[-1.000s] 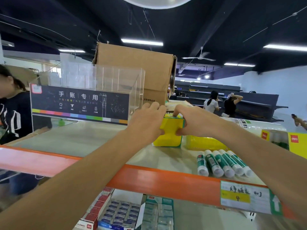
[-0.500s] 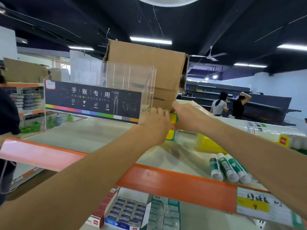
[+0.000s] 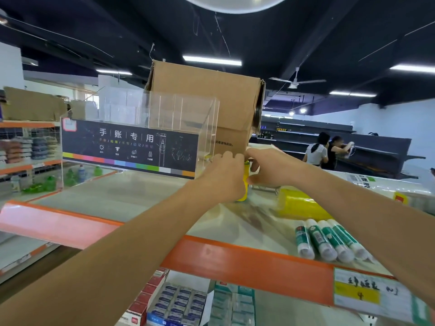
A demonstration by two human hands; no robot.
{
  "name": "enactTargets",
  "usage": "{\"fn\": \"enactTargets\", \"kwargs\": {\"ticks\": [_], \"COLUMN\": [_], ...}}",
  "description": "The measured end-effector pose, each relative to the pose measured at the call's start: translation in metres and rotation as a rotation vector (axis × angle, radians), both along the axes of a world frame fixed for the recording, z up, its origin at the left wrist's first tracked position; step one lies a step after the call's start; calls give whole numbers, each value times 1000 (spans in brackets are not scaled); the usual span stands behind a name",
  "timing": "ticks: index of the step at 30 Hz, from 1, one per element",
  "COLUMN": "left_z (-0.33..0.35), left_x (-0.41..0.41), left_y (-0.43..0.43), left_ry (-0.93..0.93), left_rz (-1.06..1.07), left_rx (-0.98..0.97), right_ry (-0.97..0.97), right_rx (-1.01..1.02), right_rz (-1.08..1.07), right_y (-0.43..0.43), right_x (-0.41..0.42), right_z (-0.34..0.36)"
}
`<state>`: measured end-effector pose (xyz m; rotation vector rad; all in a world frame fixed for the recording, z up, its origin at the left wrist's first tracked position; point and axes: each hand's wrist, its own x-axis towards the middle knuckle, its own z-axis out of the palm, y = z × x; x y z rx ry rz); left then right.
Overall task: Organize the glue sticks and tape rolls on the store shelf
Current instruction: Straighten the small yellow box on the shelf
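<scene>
Two hands are closed on one yellow pack (image 3: 245, 182), of which only a narrow upright strip is seen between them. The left hand (image 3: 223, 178) is wrapped round its left side with the fingers (image 3: 227, 158) curled over the far edge, and the right hand (image 3: 270, 165) is clamped over its top and right side. The pack appears to be stood on end on the top shelf (image 3: 113, 198), just right of the acrylic display case (image 3: 141, 137) and before the cardboard box (image 3: 207, 102). Its long axis is thus taken to be vertical, and neither hand is the nearer. Any shift, it is judged, would be made by both hands together along the shelf. Four glue sticks (image 3: 329, 238) are laid side by side well to the right, white ends toward the front edge, with a yellow wrapped bundle (image 3: 299, 203) behind them.
</scene>
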<state>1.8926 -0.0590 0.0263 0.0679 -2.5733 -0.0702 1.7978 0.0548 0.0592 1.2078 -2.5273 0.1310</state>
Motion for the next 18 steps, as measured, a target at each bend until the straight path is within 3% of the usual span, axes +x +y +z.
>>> {"fn": "enactTargets", "kwargs": {"ticks": [5, 13, 15, 18], "left_z": [7, 22, 20, 18], "left_x": [4, 14, 15, 15], "left_y": [5, -1, 1, 4], "left_ry": [1, 48, 9, 3], "left_rz": [-50, -92, -136, -106], "left_rx": [411, 742, 768, 629], "right_ry": [2, 2, -1, -61], "right_rx": [-36, -24, -33, -51], "right_rz": [2, -92, -119, -136], "right_y": [-1, 6, 6, 6], "right_x": [-5, -6, -5, 3], "right_z": [-2, 4, 5, 9]}}
